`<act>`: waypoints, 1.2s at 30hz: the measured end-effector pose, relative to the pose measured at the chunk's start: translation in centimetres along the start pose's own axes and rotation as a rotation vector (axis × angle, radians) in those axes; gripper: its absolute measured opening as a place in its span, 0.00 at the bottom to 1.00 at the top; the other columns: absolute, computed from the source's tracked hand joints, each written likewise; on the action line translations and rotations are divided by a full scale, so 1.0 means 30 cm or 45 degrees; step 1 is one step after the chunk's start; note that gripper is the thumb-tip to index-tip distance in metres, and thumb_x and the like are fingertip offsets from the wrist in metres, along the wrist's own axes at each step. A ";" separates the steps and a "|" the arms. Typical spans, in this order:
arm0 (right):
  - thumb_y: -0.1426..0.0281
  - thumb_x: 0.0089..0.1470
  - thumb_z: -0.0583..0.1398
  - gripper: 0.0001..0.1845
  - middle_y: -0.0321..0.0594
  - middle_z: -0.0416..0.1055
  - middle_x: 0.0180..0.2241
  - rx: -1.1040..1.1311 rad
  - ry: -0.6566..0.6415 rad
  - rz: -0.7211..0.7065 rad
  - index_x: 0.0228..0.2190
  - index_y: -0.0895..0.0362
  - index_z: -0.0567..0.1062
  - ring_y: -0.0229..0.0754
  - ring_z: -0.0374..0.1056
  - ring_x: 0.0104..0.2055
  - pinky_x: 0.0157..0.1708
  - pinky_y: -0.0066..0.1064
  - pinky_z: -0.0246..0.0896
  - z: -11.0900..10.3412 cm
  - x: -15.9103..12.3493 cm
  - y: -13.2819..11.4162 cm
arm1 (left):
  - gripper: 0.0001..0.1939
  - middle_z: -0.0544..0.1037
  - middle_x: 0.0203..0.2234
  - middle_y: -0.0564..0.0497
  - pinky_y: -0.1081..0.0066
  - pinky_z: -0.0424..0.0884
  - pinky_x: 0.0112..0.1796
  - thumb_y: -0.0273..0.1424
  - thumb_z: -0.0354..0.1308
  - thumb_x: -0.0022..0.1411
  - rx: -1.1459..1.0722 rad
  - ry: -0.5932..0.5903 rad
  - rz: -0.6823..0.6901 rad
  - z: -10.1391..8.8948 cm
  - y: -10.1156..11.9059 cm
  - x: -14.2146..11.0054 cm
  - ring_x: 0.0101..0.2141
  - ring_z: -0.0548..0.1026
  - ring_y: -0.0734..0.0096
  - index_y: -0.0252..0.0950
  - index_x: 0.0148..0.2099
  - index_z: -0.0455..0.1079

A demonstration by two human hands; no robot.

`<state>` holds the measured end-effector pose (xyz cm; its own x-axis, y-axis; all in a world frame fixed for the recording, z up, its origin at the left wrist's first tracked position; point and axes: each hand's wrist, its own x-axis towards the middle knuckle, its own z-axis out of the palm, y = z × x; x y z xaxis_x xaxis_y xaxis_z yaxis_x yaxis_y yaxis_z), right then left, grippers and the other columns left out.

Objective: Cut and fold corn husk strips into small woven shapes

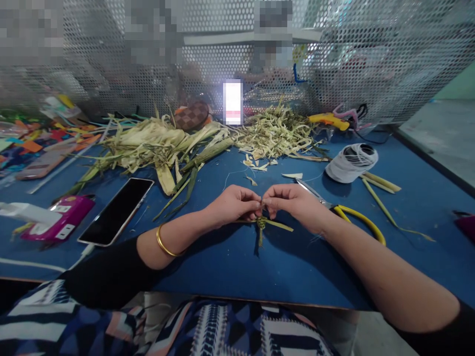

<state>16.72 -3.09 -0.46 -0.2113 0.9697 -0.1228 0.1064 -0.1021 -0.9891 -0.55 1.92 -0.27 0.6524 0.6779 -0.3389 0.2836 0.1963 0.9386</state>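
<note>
My left hand [241, 203] and my right hand [284, 201] meet fingertip to fingertip over the blue table. Both pinch at the top of a small woven husk piece [261, 225], whose knotted middle has strips sticking out to the sides and downward. The exact spot under the fingertips is hidden. A fine thread runs on the table beyond the hands, toward a spool of white thread [343, 165] at the right. By my right wrist lies a pair of scissors [334, 206] with yellow handles, its blades pointing away.
Dried husks [148, 146] and a heap of husk scraps [276, 131] lie at the back. A phone [117, 211] and a magenta power strip [61, 217] are at left. A yellow glue gun [328, 120] lies back right, before a perforated metal panel [208, 64]. Loose strips [382, 183] are right.
</note>
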 end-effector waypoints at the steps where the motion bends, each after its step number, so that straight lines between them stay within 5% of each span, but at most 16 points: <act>1: 0.65 0.46 0.63 0.09 0.33 0.69 0.20 0.040 0.021 0.015 0.24 0.58 0.73 0.33 0.64 0.23 0.28 0.28 0.60 0.003 0.001 0.000 | 0.06 0.74 0.21 0.53 0.79 0.67 0.27 0.23 0.56 0.57 -0.007 -0.038 0.003 -0.001 -0.002 0.002 0.20 0.69 0.83 0.30 0.29 0.72; 11: 0.65 0.44 0.64 0.10 0.37 0.76 0.28 0.214 0.160 0.002 0.29 0.58 0.75 0.34 0.68 0.26 0.32 0.29 0.64 0.013 0.003 -0.006 | 0.04 0.76 0.23 0.52 0.77 0.68 0.29 0.26 0.62 0.52 0.010 -0.112 0.028 -0.003 0.007 -0.004 0.23 0.70 0.80 0.30 0.31 0.73; 16: 0.62 0.44 0.63 0.12 0.33 0.71 0.24 -0.099 0.283 -0.039 0.30 0.57 0.75 0.33 0.64 0.23 0.28 0.28 0.60 -0.019 -0.003 -0.018 | 0.08 0.77 0.23 0.50 0.76 0.67 0.28 0.31 0.62 0.55 -0.012 -0.059 0.037 0.000 -0.001 -0.006 0.22 0.70 0.80 0.30 0.30 0.72; 23: 0.56 0.46 0.62 0.16 0.32 0.65 0.17 -0.601 0.022 0.116 0.24 0.57 0.75 0.33 0.57 0.20 0.21 0.27 0.48 -0.030 -0.014 -0.007 | 0.05 0.75 0.21 0.53 0.78 0.66 0.26 0.29 0.62 0.55 -0.058 -0.012 0.045 -0.002 -0.006 -0.002 0.21 0.68 0.82 0.31 0.31 0.72; 36: 0.59 0.50 0.59 0.14 0.29 0.57 0.18 -0.507 -0.148 0.032 0.23 0.56 0.69 0.32 0.50 0.20 0.20 0.26 0.45 -0.037 -0.027 -0.018 | 0.06 0.73 0.19 0.53 0.79 0.65 0.21 0.28 0.65 0.48 -0.049 0.100 0.030 -0.002 0.001 -0.002 0.20 0.67 0.81 0.31 0.30 0.75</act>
<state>17.90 -3.57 0.26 -0.3098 0.9340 -0.1778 0.4758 -0.0096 -0.8795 -0.63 1.92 -0.20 0.6012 0.7357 -0.3119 0.2405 0.2056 0.9486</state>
